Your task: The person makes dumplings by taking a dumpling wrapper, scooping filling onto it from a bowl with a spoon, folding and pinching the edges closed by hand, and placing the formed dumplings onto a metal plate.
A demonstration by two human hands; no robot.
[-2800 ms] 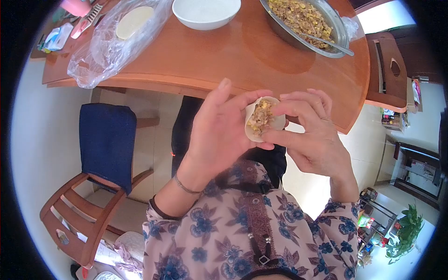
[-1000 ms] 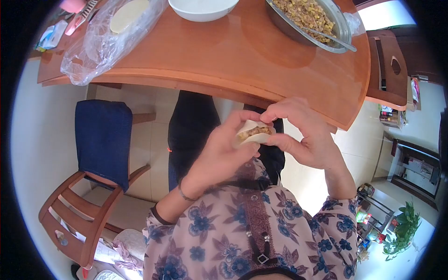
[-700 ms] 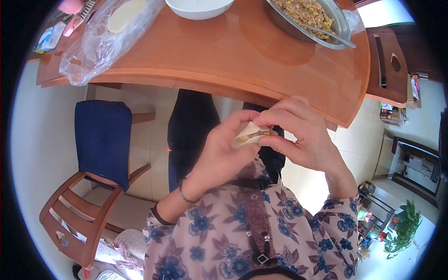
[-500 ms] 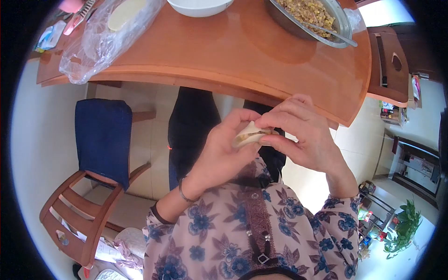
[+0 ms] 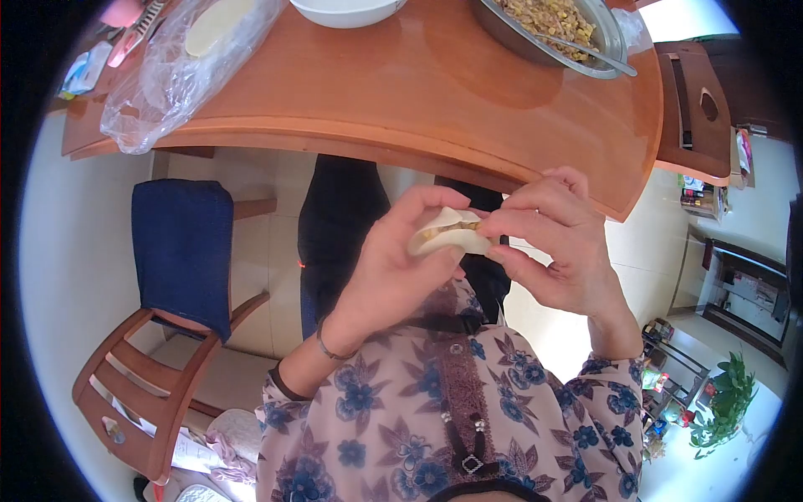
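Note:
A dumpling [image 5: 462, 241], its pale wrapper folded over with yellowish filling showing along the gap, is held above my lap in front of the table edge. My left hand [image 5: 395, 266] cradles it from the left, thumb along the near side and fingers curled behind. At its right end, the thumb and index finger of my right hand [image 5: 559, 244] touch the wrapper, the other fingers bent above. On the table, a metal bowl [image 5: 615, 38] contains chopped filling [image 5: 552, 23] and a spoon [image 5: 585, 53]. Round wrappers [image 5: 219, 25] lie on a clear plastic bag [image 5: 159, 105] at the left.
A white bowl [image 5: 347, 12] stands at the back of the wooden table [image 5: 393, 100]. One chair with a blue cover [image 5: 182, 251] is at the left, another wooden chair [image 5: 694, 117] at the right. A green plant [image 5: 723, 406] and a shelf are at the lower right.
My right hand has shifted slightly right and its finger and thumb have moved apart a little. The dumpling's opening has turned more into view, while my left hand keeps its hold.

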